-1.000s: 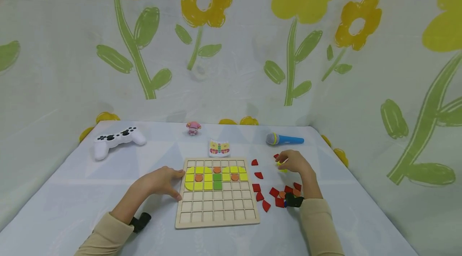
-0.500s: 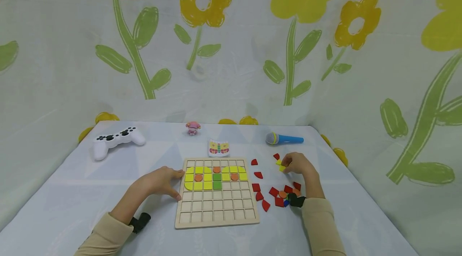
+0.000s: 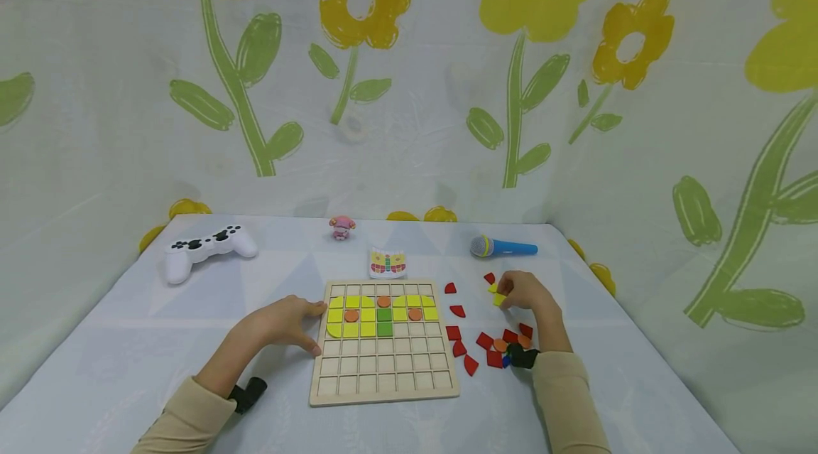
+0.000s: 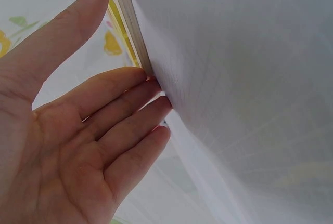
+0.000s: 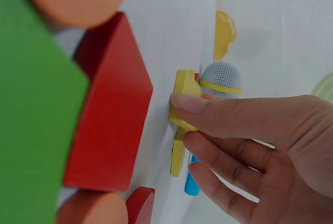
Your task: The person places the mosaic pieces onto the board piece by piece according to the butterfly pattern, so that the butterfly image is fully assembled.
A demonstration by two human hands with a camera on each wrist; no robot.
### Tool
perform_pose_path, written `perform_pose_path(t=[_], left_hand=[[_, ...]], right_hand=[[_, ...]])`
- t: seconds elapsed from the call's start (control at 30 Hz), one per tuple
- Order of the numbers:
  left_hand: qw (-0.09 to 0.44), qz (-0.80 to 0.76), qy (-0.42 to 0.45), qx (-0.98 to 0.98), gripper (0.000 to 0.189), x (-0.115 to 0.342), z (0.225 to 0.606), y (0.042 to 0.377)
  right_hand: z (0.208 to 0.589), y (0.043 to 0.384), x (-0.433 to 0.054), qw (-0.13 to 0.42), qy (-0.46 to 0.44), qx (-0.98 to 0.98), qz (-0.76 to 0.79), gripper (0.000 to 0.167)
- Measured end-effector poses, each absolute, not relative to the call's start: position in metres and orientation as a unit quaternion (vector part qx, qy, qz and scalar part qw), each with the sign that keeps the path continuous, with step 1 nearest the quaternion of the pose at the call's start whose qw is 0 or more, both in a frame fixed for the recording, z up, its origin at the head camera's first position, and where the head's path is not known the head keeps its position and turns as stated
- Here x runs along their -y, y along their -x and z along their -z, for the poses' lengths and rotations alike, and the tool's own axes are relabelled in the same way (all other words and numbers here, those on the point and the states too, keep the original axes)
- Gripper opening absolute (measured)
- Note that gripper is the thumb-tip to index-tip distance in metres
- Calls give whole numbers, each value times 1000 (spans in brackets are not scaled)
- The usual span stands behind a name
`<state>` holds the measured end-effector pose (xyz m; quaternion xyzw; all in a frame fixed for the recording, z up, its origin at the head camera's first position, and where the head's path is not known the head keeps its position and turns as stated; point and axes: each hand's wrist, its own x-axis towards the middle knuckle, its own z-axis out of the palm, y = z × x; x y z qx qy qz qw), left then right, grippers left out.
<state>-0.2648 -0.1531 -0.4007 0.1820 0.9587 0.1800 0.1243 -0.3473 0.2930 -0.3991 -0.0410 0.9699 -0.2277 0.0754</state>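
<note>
A cloth printed with big yellow flowers (image 3: 358, 3) wraps the walls, and the pale table (image 3: 115, 340) runs up to it. In the middle of the table lies a wooden grid board (image 3: 383, 361), its upper rows partly filled with yellow, orange and green tiles.

The person's left hand (image 3: 284, 322) lies at the board's nine o'clock side, fingers (image 4: 130, 109) straight and relaxed, their tips touching the wooden edge (image 4: 132, 31), with the thumb against that edge farther along; it grips nothing.

At two o'clock from the board, well out on the cloth, the right hand (image 3: 527, 292) has its thumb and fingers curled round a small yellow piece (image 3: 499, 298). The right wrist view shows that yellow piece (image 5: 183, 104) pinched between thumb and fingertips, on or just above the table, with a second yellow piece (image 5: 177, 154) lying just beside it.

At ten o'clock, far from the board, sits a white game controller (image 3: 207, 248). A blue toy microphone (image 3: 505, 248) with a grey head lies at one o'clock, just beyond the right hand. At twelve o'clock, close to the board's top edge, is a small pattern card (image 3: 388, 263), and farther back a little pink figure (image 3: 342, 227).

Loose red pieces (image 3: 486, 342) and a few orange discs are scattered at three to four o'clock of the board, near the right wrist.
</note>
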Motion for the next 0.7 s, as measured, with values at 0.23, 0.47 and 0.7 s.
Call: perform_pose_path(t=[0.23, 0.47, 0.7], left_hand=[[125, -184, -185, -957, 83, 153, 400, 265], [124, -182, -189, -957, 82, 153, 400, 264], [125, -185, -188, -956, 82, 153, 400, 264]], right_hand=[[394, 346, -288, 52, 60, -972, 221, 16], [383, 341, -268, 27, 82, -969, 231, 8], [375, 333, -236, -29, 102, -969, 223, 9]])
